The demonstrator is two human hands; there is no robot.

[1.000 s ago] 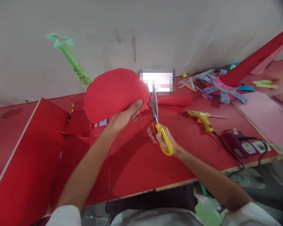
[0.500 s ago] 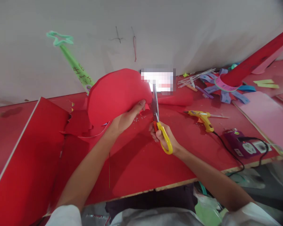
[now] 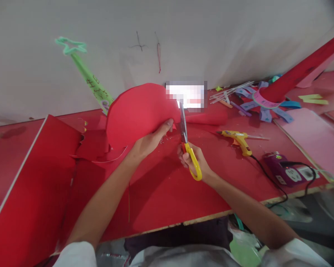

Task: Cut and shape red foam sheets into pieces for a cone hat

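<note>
A rounded sheet of red paper [image 3: 139,111] is held up above the table by my left hand [image 3: 153,139], which grips its lower right edge with the thumb on the near face. My right hand [image 3: 194,159] is closed round the yellow handle of a pair of scissors [image 3: 184,128]. Their blades point up and away, right beside the paper's right edge; whether they are biting into it I cannot tell. The fingers of my left hand are hidden behind the paper.
On the red table [image 3: 161,193] lie a yellow glue gun [image 3: 238,140] and a purple power socket [image 3: 286,170] with a black cord. A red board [image 3: 36,185] leans at left. Behind stand a green cone [image 3: 87,76] and a red cone [image 3: 297,76] with paper strips.
The red paper has tilted slightly and shifted a little to the right. The scissors' handle has moved slightly left and up. Both hands keep their hold.
</note>
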